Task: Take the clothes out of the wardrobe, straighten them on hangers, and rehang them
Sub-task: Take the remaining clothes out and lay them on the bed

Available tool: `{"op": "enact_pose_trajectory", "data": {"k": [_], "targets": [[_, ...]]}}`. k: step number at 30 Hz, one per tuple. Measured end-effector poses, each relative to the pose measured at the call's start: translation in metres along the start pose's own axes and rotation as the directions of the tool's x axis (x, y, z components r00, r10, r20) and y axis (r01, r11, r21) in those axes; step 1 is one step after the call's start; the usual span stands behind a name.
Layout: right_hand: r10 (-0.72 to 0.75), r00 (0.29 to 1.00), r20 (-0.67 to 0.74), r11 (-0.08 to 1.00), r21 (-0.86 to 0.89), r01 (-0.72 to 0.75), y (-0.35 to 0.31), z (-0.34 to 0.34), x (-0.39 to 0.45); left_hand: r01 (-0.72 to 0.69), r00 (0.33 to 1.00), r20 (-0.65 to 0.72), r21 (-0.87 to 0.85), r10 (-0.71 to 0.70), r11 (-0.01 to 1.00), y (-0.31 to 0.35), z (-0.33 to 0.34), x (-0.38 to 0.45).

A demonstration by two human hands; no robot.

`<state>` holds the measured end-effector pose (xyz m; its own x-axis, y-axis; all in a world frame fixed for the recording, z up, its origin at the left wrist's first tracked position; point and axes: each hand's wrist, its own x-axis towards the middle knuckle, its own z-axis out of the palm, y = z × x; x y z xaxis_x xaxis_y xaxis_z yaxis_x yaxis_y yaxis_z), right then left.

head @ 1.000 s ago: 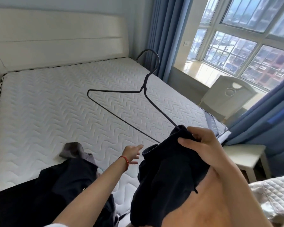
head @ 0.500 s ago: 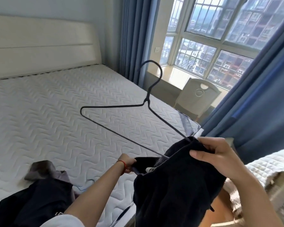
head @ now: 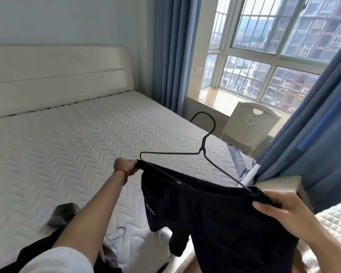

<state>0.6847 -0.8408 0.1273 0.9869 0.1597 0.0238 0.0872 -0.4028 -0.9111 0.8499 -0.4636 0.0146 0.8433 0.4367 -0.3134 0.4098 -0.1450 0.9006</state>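
my left hand [head: 126, 166] pinches one end of the black garment [head: 220, 217], my right hand [head: 280, 208] grips the other end together with the black wire hanger [head: 203, 152]. garment hangs stretched between them above the mattress's [head: 67, 146] near right corner. more dark clothes [head: 63, 213] lie at its near edge.

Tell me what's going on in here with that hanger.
A person is fitting a black garment onto a thin black wire hanger above the bed. The left hand grips one end of the fabric at the hanger's far corner, the right hand grips the other end. More dark clothes lie on the mattress.
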Motion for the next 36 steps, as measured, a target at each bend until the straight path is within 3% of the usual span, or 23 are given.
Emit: {"op": "enact_pose_trajectory", "data": {"k": [6, 10, 12, 15, 20, 23, 27, 31, 36], "targets": [[-0.011, 1.0, -0.001, 0.987, -0.16, 0.011, 0.004, -0.003, 0.002, -0.092, 0.995, -0.027, -0.004, 0.092, 0.996, 0.036, -0.013, 0.0], [-0.05, 0.999, 0.018, 0.958, -0.283, 0.053, -0.002, -0.013, 0.004, -0.301, 0.952, -0.005, 0.147, 0.305, 0.942, 0.057, -0.001, -0.019], [-0.062, 0.998, 0.015, 0.942, -0.329, 0.063, -0.001, -0.021, 0.002, -0.391, 0.92, 0.074, 0.18, 0.384, 0.903, 0.065, 0.009, -0.032], [-0.057, 0.998, -0.007, 0.962, -0.269, 0.053, 0.006, -0.038, -0.005, -0.492, 0.869, 0.182, 0.227, 0.46, 0.841, 0.071, 0.027, -0.055], [-0.044, 0.999, -0.028, 0.988, -0.151, 0.04, 0.017, -0.072, -0.024, -0.66, 0.75, 0.188, 0.259, 0.634, 0.705, 0.064, 0.061, -0.086], [-0.019, 0.999, -0.029, 1.0, -0.015, 0.019, 0.024, -0.094, -0.039, -0.648, 0.734, 0.279, 0.014, 0.619, 0.762, 0.063, 0.079, -0.101], [-0.017, 0.997, -0.07, 0.999, 0.046, 0.021, 0.04, -0.124, -0.051, -0.508, 0.758, 0.354, -0.206, 0.548, 0.836, 0.063, 0.102, -0.115], [-0.008, 0.997, -0.08, 0.996, 0.089, 0.015, 0.06, -0.15, -0.046, -0.546, 0.701, 0.452, -0.157, 0.551, 0.823, 0.062, 0.121, -0.115], [0.037, 0.993, -0.108, 0.993, 0.118, -0.024, 0.084, -0.171, -0.014, -0.686, 0.66, 0.502, 0.1, 0.559, 0.72, 0.062, 0.146, -0.089]]}}
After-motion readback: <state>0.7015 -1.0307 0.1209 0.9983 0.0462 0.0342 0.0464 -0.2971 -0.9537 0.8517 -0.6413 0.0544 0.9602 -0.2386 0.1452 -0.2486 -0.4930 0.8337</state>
